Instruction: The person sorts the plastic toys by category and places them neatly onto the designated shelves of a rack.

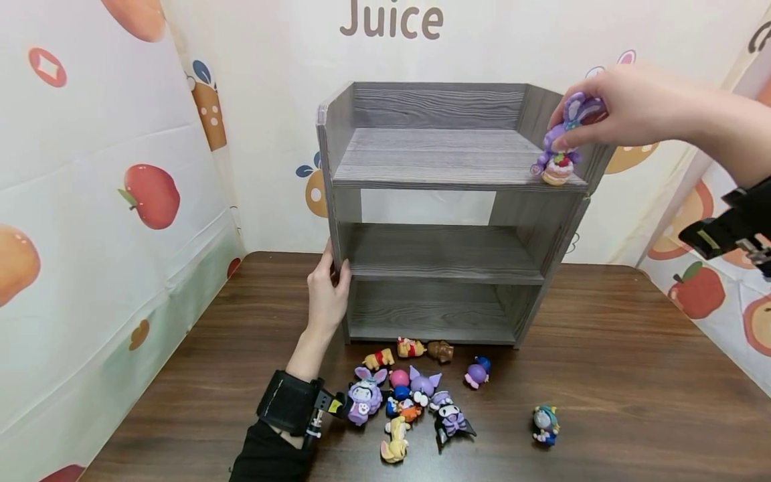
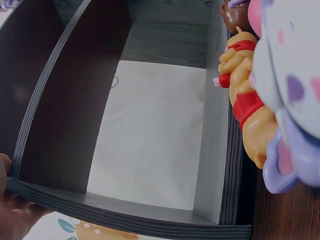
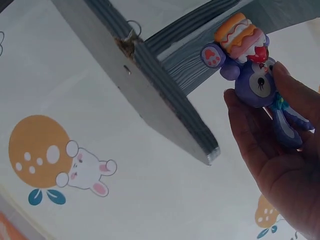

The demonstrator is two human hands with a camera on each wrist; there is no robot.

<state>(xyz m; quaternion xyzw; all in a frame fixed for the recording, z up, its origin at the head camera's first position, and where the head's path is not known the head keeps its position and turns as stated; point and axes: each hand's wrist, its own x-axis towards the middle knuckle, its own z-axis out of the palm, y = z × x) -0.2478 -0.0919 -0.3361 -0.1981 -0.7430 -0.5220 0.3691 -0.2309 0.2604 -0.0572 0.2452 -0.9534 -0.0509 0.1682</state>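
At far left I see a red apple (image 1: 153,196) printed on the wall sheet (image 1: 72,281). Next comes the left hand (image 1: 325,291), its thumb and fingers clamped on the side panel of the grey shelf unit (image 1: 446,251), which stands on the brown table (image 1: 632,375). In front of the unit I have a loose cluster of figures, with a lilac long-eared figure (image 1: 363,402) at its left, a yellow figure (image 1: 395,438) nearest me and a dark-winged figure (image 1: 452,422) to the right. Farther right, a blue figure (image 1: 545,426) sits well apart. Above it, I have the right hand (image 1: 638,100) pinching a purple rabbit figure (image 3: 252,87) with a cake (image 1: 559,171) at the top board's right front corner; I can't tell whether they touch
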